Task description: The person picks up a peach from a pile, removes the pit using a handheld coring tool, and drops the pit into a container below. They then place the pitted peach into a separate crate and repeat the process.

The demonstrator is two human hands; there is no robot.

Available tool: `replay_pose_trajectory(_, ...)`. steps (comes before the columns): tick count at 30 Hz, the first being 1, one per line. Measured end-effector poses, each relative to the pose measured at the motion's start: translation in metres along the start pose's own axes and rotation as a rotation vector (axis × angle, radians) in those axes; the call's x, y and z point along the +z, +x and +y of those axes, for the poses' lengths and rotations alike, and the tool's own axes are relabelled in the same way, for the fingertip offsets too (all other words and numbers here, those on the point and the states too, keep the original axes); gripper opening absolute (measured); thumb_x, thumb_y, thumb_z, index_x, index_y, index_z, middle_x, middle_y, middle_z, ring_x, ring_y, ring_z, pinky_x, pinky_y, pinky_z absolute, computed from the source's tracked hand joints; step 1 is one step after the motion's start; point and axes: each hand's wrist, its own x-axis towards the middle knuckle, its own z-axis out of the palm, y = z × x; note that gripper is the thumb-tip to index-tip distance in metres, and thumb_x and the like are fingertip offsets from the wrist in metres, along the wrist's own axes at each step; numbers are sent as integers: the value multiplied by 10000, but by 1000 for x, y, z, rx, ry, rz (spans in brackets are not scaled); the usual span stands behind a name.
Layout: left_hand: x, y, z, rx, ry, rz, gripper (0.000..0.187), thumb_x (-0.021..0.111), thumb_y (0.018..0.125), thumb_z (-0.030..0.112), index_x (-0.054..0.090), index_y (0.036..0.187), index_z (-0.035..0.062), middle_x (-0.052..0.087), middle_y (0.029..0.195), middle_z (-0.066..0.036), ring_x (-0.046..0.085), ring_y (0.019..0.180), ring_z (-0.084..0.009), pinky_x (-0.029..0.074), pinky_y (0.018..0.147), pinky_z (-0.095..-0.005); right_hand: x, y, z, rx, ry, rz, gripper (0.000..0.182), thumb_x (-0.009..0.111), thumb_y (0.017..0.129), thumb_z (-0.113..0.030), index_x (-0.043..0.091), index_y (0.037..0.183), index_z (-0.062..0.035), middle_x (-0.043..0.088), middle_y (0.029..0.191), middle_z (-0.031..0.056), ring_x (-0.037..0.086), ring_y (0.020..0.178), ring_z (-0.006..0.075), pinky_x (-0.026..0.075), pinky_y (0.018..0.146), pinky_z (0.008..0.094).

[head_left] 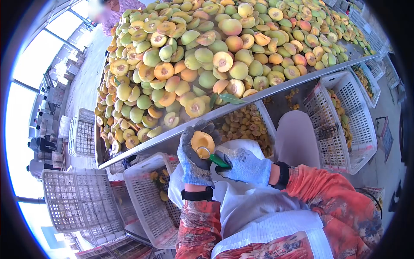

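In a grey-and-blue work glove, my left hand (192, 160) curls around a peach half (202, 141), its orange flesh turned up toward me. My right hand (246, 167), gloved the same way, grips a pitting knife by its green handle (220, 161). The knife's curved metal loop touches the lower edge of the peach half. Both hands are above my lap, close to the table's front rim. Beyond them rises a big heap of halved peaches (196, 107), green, yellow and reddish, some with brown pits showing.
The metal table edge (172, 131) slants across in front of me. Below it, a crate holds brown pits (245, 123). White plastic crates stand at left (144, 207) and right (362, 125), with fruit pieces inside. Stacked crates (82, 196) are farther left. Another person (123, 6) is beyond the heap.
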Motion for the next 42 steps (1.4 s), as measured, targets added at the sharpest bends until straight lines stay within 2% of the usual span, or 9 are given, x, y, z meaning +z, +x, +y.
replay_pose_trajectory(6,-146,-4,59,686,1048,134,285,589,803,65,556,1069,-31,609,987,-162,600,861,-244,498,740,-357,-18,-8,46,61,-126,105,338,637,757,-265,525,1016,-78,605,860,143,599,704,338,474,621,405)
replay_pose_trajectory(8,-158,7,78,633,1307,482,321,619,771,7,556,1085,-18,618,981,-136,586,885,-192,490,746,-305,-23,-10,53,133,-156,92,357,639,755,-271,522,1030,-77,607,862,142,602,714,338,476,617,405)
replay_pose_trajectory(10,-113,21,74,617,939,415,340,621,778,32,550,1110,4,631,961,-100,576,905,-165,479,755,-276,-27,-8,53,201,-194,62,375,642,753,-277,518,1045,-76,608,864,142,604,725,338,477,613,405)
replay_pose_trajectory(18,21,107,-14,372,1931,323,570,587,781,380,437,1272,134,541,1134,-191,516,1061,-348,400,884,-413,-49,-10,47,-35,24,445,366,618,775,-200,530,1096,-48,616,926,120,610,754,303,486,645,361)
replay_pose_trajectory(22,14,104,-16,1017,1111,30,513,622,761,97,441,1236,29,508,1096,-135,561,940,-266,479,782,-364,-48,-17,44,48,-25,398,378,622,779,-195,530,1106,-29,622,922,112,612,770,302,491,655,356)
replay_pose_trajectory(26,-12,48,30,109,-274,-150,411,573,813,242,489,1174,62,581,1009,-91,595,854,-223,517,656,-364,-38,-9,27,-41,57,363,365,621,786,-202,529,1100,-39,627,907,111,614,777,302,491,644,360)
replay_pose_trajectory(29,-4,10,23,109,-261,-91,417,486,864,314,475,1186,49,566,1063,-126,584,879,-279,514,687,-369,-44,8,-6,-99,43,251,376,637,777,-216,528,1088,-35,625,896,138,613,762,319,494,633,363)
replay_pose_trajectory(30,-11,2,14,398,422,-196,445,487,864,325,465,1195,29,544,1110,-135,576,923,-284,511,730,-384,-45,11,-16,-96,9,160,402,655,765,-230,525,1088,-29,622,896,159,611,754,331,496,633,362)
replay_pose_trajectory(42,0,-49,12,366,122,-172,366,496,879,255,523,1098,-38,579,1054,-148,610,867,-264,500,774,-354,-21,-4,-30,-107,-169,38,307,599,812,-311,562,968,-50,596,684,150,584,589,306,465,518,358)
